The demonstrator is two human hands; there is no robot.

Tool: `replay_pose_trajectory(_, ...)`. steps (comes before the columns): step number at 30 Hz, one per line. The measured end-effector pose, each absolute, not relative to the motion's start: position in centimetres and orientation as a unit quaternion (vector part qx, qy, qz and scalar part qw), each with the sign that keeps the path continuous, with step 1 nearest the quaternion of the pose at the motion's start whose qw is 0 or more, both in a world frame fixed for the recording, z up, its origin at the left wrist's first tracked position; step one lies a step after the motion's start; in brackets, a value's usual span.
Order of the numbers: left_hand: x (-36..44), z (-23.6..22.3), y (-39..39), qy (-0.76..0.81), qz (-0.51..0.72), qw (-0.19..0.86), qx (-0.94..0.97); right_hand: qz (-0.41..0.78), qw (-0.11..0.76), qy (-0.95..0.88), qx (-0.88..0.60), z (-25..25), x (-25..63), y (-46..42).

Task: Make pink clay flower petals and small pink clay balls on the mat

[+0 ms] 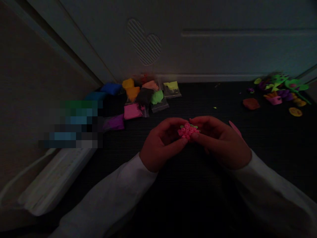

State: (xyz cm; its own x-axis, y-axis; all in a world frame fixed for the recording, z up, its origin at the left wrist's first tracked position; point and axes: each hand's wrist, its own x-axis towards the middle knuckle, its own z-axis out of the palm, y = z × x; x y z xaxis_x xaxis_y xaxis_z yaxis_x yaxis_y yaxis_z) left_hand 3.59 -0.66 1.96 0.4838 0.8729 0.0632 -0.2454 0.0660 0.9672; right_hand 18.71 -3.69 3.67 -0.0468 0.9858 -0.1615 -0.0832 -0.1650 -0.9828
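The pink flower cluster (187,130) is pinched at its left edge by the left hand (162,142) and at its right edge by the right hand (221,142); its wider visible span is set crosswise between them, neither being nearer.

There were one left hand (156,145), one right hand (224,143), one pink flower cluster (187,130), two orange clay lumps (133,94), one pink packet (133,111) and one heart-shaped relief (146,44).
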Motion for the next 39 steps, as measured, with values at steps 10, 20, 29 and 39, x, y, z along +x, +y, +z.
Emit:
replay_pose_trajectory(10, 3.04, 1.59, -0.31, 0.308, 0.463, 0.637, 0.534, 0.634, 0.524, -0.336, -0.46, 3.3, 18.84, -3.34)
replay_pose_trajectory(20, 3.03, 2.04, -0.48, 0.361, 0.503, 0.374, 0.69, 0.647, 0.521, -0.341, -0.44, 3.22, 18.85, -3.33)
replay_pose_trajectory(29, 2.89, 2.15, -0.29, 0.358, 0.486, 0.266, 0.752, 0.641, 0.521, -0.344, -0.447, 3.07, 18.93, -3.34)
replay_pose_trajectory(39, 2.91, 2.13, -0.48, 0.391, 0.485, 0.422, 0.659, 0.625, 0.524, -0.364, -0.448, 3.16, 18.86, -3.33)
